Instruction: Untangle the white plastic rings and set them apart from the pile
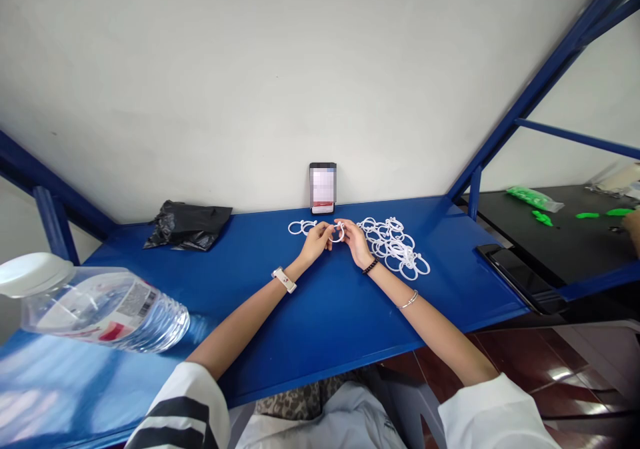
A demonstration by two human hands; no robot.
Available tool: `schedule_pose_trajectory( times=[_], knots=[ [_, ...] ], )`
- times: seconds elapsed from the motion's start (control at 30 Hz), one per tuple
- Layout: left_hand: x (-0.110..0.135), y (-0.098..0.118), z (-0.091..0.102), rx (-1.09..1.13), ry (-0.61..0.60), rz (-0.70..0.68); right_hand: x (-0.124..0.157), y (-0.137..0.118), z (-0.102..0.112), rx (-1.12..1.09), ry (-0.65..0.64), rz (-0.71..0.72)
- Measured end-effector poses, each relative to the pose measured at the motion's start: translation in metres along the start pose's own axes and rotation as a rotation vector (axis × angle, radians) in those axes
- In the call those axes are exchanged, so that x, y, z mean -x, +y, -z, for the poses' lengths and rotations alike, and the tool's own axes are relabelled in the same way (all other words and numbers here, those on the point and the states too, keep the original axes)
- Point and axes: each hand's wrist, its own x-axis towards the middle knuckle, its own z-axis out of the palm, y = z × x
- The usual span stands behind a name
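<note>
A white plastic ring with a small knob or eyelet, resembling a curtain ring (342,237), is held up between my two hands over the blue table (320,322). My left hand (314,245) pinches its left side. The fingers of my right hand (356,243) close on it from the top and right. Just beyond my left hand lie a couple of similar rings (295,228), partly hidden by the fingers. To the right of my right hand spreads a loose, overlapping pile of white rings (395,245).
A phone (323,189) leans upright against the wall. Black plastic bag (190,225) at the back left, large water bottle (105,305) at the near left. Another dark phone (517,275) lies at the right edge. Green pieces (543,218) and someone's hand (633,229) are on the neighbouring black table.
</note>
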Motion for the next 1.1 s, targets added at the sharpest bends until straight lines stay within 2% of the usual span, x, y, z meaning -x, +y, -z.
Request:
schedule_pose_trajectory(
  times=[0.27,0.4,0.57,0.87,1.0,1.1],
  knots=[
    [0.001,0.002,0.002,0.034,0.069,-0.005,0.001,0.002,-0.001,0.123,-0.094,0.028],
    [0.001,0.003,0.001,0.050,0.062,-0.010,0.003,0.002,-0.004,0.208,-0.140,0.089],
    [-0.001,0.003,0.001,0.054,0.051,-0.005,0.004,0.003,-0.006,0.210,-0.226,0.091],
    [0.004,0.010,0.000,0.165,0.085,0.057,0.002,0.008,-0.004,0.231,-0.128,0.165],
    [0.004,0.010,0.000,0.126,0.038,0.022,0.001,0.008,-0.001,0.221,-0.134,0.183],
    [0.003,0.007,0.000,0.096,0.071,0.000,0.000,0.008,-0.001,0.222,-0.127,0.197]
  ],
)
